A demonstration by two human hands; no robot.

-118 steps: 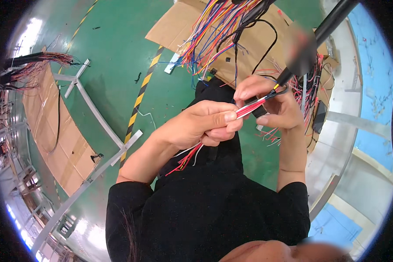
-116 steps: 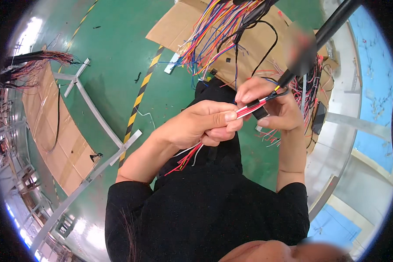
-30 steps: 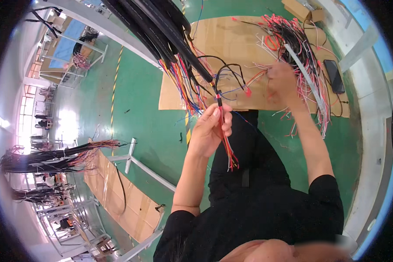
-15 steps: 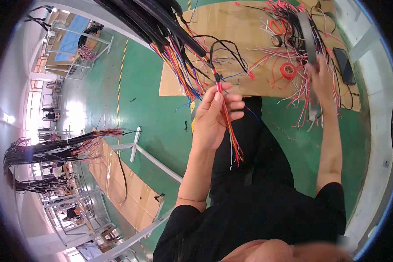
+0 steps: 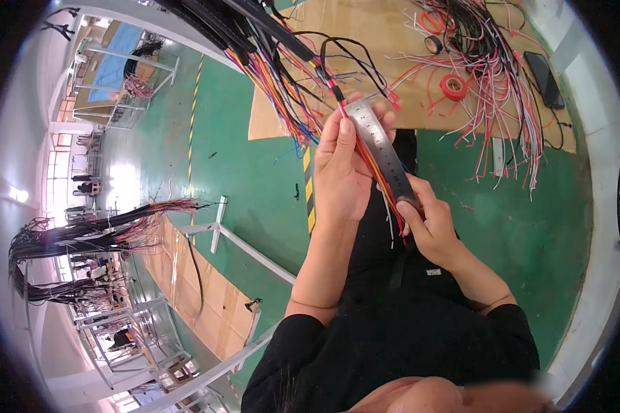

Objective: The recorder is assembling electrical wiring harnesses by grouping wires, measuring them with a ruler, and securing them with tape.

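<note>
A bundle of red, yellow and white wires [image 5: 373, 169] comes out of a black-sleeved cable branch and runs down past my left hand [image 5: 344, 164]. That hand pinches the wires between thumb and fingers just below the black tape wrap [image 5: 335, 92]. Along the wires lies a metal ruler [image 5: 382, 148]; its upper end rests at my left fingers. My right hand [image 5: 430, 224] grips the ruler's lower end, near the loose wire tips. More coloured wires [image 5: 275, 100] fan out of the thick black harness [image 5: 234, 27] at upper left.
On the cardboard-covered table [image 5: 365, 34] lie a red tape roll [image 5: 453, 87], a black tape roll [image 5: 433, 45], a phone [image 5: 544, 79] and a heap of black, red and white wires [image 5: 489, 62]. Other harnesses [image 5: 83, 241] hang on frames at left.
My right hand has come from the wire heap at right to my left hand, bringing the metal ruler alongside the held wires. The left hand keeps its pinch.
</note>
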